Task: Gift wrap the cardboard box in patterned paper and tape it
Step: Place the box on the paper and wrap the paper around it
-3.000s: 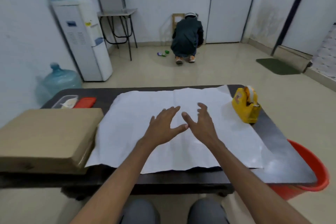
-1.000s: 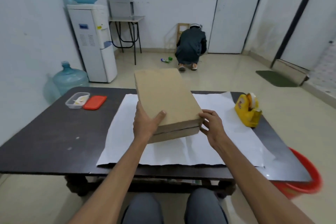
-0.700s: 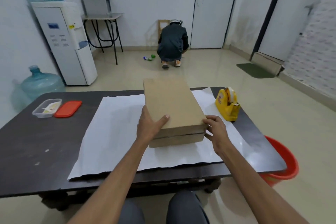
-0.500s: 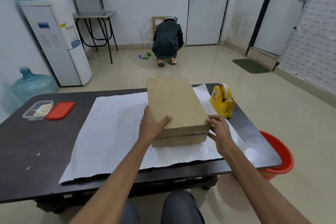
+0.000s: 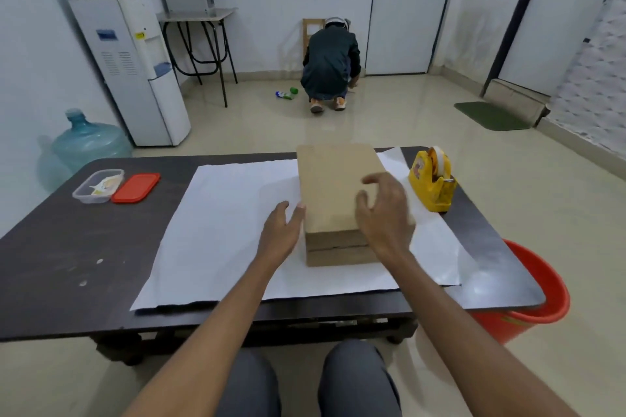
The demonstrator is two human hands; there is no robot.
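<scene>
- Cardboard box (image 5: 333, 193) sits flat on the paper (image 5: 230, 230), a bit right of the sheet's middle, long side running away from the person.
- Paper's spread out white side up across the dark table (image 5: 61, 247).
- Left hand (image 5: 281, 235): fingers straight and relaxed, tips right at the box's left side. Can't tell if they actually touch it.
- Right hand (image 5: 384, 213): over the box's near right corner, fingers spread and loosely curled, gripping nothing. Bit blurry though.
- Yellow tape dispenser (image 5: 432, 181) stands near the box's right, at the paper's right edge.
- Clear tub (image 5: 96, 184) and a red lid (image 5: 135, 187) lie side by side at the table's far left.
- Red bucket (image 5: 535, 305) on the floor by the table's right end.
</scene>
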